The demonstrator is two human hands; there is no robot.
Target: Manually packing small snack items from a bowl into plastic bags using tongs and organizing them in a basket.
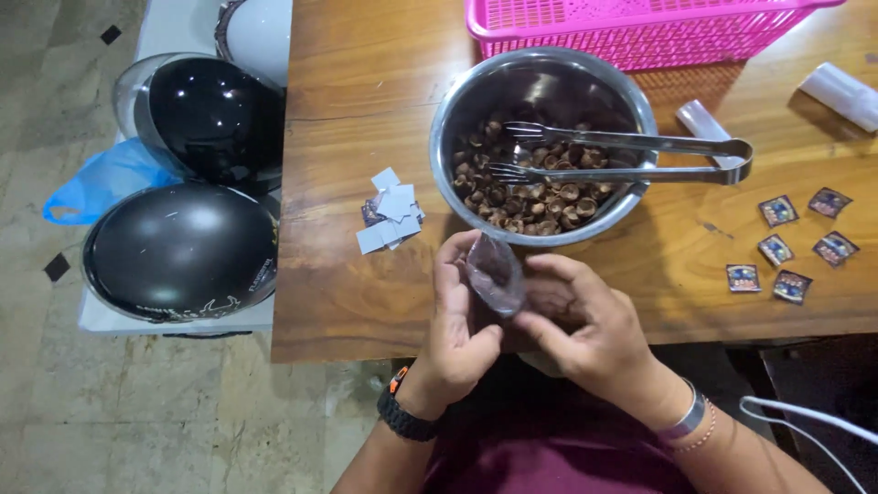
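Note:
Both hands meet at the near edge of a wooden table. My left hand and my right hand together hold a small clear plastic bag between their fingertips, just in front of a steel bowl. The bowl holds many small brown round pieces. Metal tongs rest across its rim, tips in the bowl. A black band is on my left wrist, a silver bracelet on my right.
A pile of small white paper squares lies left of the bowl. Several small dark square labels lie at the right. A pink plastic basket stands behind the bowl. Two black helmets sit left of the table.

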